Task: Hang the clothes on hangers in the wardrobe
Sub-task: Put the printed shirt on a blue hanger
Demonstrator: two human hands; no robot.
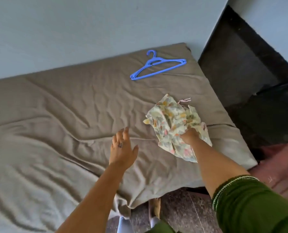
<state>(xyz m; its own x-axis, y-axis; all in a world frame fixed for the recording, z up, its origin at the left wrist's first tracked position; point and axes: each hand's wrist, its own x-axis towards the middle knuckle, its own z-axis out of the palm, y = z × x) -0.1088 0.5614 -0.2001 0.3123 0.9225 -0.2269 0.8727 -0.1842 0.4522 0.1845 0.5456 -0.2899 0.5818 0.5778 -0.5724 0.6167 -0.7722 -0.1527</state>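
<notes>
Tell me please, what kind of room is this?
Probably a bedroom. A low mattress under a wrinkled sheet lies against a plain wall, a hanger lies on it, and the right hand grips a garment. The left hand is open.

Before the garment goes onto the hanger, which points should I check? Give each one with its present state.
1. Right hand grips the floral garment: ok.
2. Left hand free, fingers straight: ok.
3. Blue hanger lying unobstructed on the bed sheet: ok.
4. Garment spread out, neck opening found: not ok, it is bunched.
5. Hanger in hand: not ok, it lies apart from both hands.
6. Wardrobe rail ready: cannot tell, not in view.
</notes>
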